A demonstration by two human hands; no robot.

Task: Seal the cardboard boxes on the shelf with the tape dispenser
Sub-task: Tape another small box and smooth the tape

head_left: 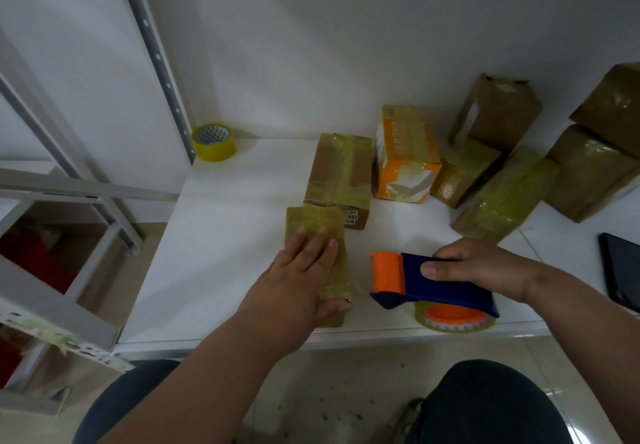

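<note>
Head view shows the left hand point(298, 272) flat on a light, stiff taped box point(317, 263) near the shelf point(221, 236) front, right hand point(481, 267) gripping the rigid dispenser point(433, 284) topside, best held there.

The left hand point(304, 270) is laid flat, palm down, with its fingers point(323, 241) straight and pointed away from the body, and the thumb is hooked over a near edge. The bare left forearm is stretched forward from the lower left. The right hand point(474, 265) is curled in a grip, its thumb pressed along the near side and its fingers wrapped over the far side. The right wrist is bent slightly inward, and the bare forearm is brought in from the right edge
</note>
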